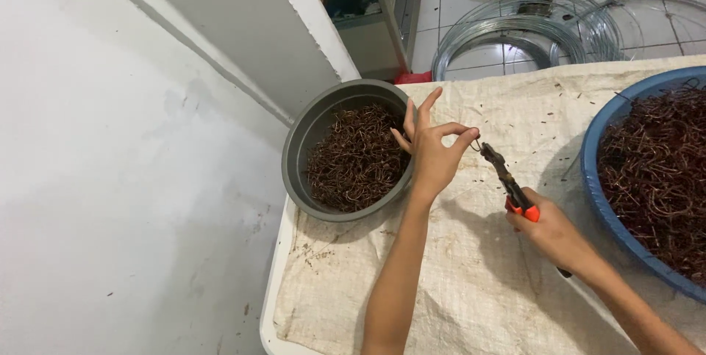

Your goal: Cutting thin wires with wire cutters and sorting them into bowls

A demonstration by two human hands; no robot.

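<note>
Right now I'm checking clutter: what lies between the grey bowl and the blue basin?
In the head view, between grey bowl and blue basin: cream woven cloth, left hand, right hand holding orange-handled pliers.

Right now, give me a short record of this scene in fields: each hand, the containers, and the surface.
left hand: pinches a small wire piece at the tip of the pliers, other fingers spread
right hand: grips the orange-handled pliers
grey bowl: holds brown bent wire pieces, beside the left hand
blue basin: full of brown wire pieces, beside the right hand
surface: white woven cloth over the table
floor: coils of wire on tiles
</note>
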